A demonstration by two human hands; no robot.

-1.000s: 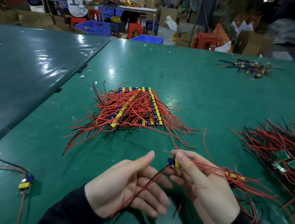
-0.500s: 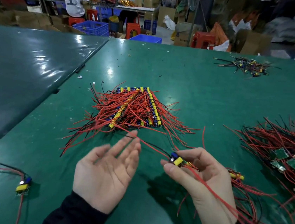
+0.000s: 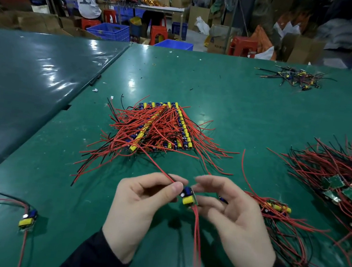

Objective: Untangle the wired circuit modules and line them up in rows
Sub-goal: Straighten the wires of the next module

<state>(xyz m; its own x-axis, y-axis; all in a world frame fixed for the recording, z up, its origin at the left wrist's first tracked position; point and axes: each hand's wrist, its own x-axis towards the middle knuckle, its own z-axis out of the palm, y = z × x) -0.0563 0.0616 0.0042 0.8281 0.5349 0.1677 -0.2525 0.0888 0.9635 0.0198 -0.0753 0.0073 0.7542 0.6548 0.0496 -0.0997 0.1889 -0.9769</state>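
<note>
A small circuit module [image 3: 188, 197] sits in the air between the two hands, near the middle of the green table [image 3: 228, 108]. It has a blue cylinder at its upper end, a yellow block below it and a thin green board edge on its right side. Red wires [image 3: 197, 234] hang from its near end straight down toward the sleeves, and another red wire runs from its far end up and left toward the pile beyond.

The left hand [image 3: 140, 206] pinches that upper wire right beside the module, thumb and forefinger closed on it, the other fingers curled under. The right hand [image 3: 229, 212] is on the module's right side with its fingers loosely spread and bent; a fingertip lies just beside the board edge, and whether it touches cannot be told.

Farther away, at the centre, lie the sorted modules [image 3: 162, 127] in rows of yellow and blue parts, covered by fanned red and black wires. To the right of the right hand is a loose tangle [image 3: 275, 212], and at the right edge a bigger heap [image 3: 340, 183] with green boards showing. A single module [image 3: 27, 220] lies near left, and a small dark bundle [image 3: 295, 77] far right.
</note>
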